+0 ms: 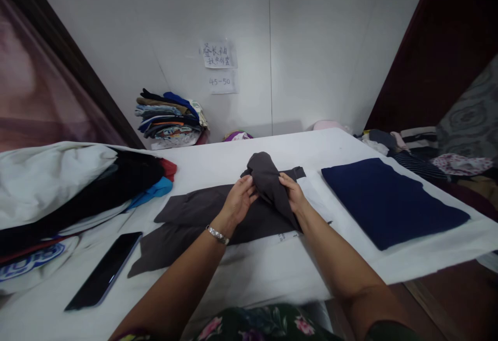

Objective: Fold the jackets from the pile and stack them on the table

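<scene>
Fingertips of a person's left hand point(239, 198) close on one edge of a dark gray garment point(252, 224), palm turned partly up, while the right hand point(293, 193) pinches the opposite edge, some of its fingers hidden behind the cloth. Between the two hands rises a bunched fold point(266, 172) of the garment, its top standing beyond the fingertips; the two-sided hold seems meant to keep that loose bulge raised and under control. The rest of the garment lies flat beneath and to the left of the hands, two long gray strips reaching toward the table's near left, probably laid out so they do not tangle with the part being handled. A metal bracelet point(217, 235) circles the left wrist. To the right, well apart from the hands, a navy garment point(389, 201) lies flat on the white table point(218, 162), likely set aside to leave the middle open for work. A phone point(104, 271) rests at left, just beside the gray strips, near a loose heap of clothes point(132, 180). Farther back, a stack of clothes point(171, 115) sits against the wall, below and left of two handwritten paper notes point(221, 55).
</scene>
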Tool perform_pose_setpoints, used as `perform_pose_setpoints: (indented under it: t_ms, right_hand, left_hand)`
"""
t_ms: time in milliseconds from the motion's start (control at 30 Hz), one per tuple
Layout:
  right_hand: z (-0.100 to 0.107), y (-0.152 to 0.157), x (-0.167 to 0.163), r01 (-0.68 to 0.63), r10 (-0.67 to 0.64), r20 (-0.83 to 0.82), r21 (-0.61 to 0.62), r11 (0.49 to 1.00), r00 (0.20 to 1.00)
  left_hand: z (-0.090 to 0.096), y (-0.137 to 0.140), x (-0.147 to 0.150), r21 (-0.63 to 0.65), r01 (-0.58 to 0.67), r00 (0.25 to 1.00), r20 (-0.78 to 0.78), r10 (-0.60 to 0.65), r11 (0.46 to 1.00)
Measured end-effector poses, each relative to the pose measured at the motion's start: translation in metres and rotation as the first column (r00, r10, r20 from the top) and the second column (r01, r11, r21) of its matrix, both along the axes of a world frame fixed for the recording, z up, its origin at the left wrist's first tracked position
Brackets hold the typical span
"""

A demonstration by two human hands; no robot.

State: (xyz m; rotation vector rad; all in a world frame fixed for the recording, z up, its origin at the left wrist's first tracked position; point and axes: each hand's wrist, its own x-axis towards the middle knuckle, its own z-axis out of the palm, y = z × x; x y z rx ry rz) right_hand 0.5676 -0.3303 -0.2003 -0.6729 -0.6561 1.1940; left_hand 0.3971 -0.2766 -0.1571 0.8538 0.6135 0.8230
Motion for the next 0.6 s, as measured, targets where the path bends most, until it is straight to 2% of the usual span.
perform_pose_setpoints:
  t_ms: [67, 167, 267, 367, 467, 600]
  right_hand:
    - [-0.001, 0.000, -0.002, -0.029, 0.029, -0.001, -0.001, 1.000, 1.000]
    - [-0.001, 0.000, -0.004, -0.041, 0.041, -0.023, 0.005, 0.999, 0.999]
    - [-0.001, 0.001, 0.000, -0.008, 0.008, -0.046, -0.002, 1.000, 0.999]
    - [0.001, 0.001, 0.007, 0.067, -0.067, -0.079, -0.002, 0.998, 0.995]
    - [0.003, 0.000, 0.012, 0.109, -0.106, -0.089, 0.021, 0.994, 0.990]
    - [0.005, -0.002, 0.007, 0.046, -0.046, -0.005, 0.037, 0.998, 0.999]
  left_hand:
    - [-0.002, -0.001, 0.000, -0.010, 0.015, 0.999, -0.031, -0.015, 1.000]
    - [-0.005, 0.002, -0.001, -0.064, 0.006, 1.000, 0.005, -0.006, 0.998]
    - [-0.004, 0.009, -0.004, -0.105, -0.029, 0.998, 0.058, 0.035, 0.994]
    - [-0.005, 0.016, -0.009, -0.079, -0.092, 0.993, 0.062, 0.097, 0.993]
    - [-0.011, 0.020, -0.012, -0.018, -0.187, 0.981, -0.054, 0.186, 0.982]
    - [-0.027, 0.019, -0.013, 0.047, -0.217, 0.950, -0.219, 0.222, 0.975]
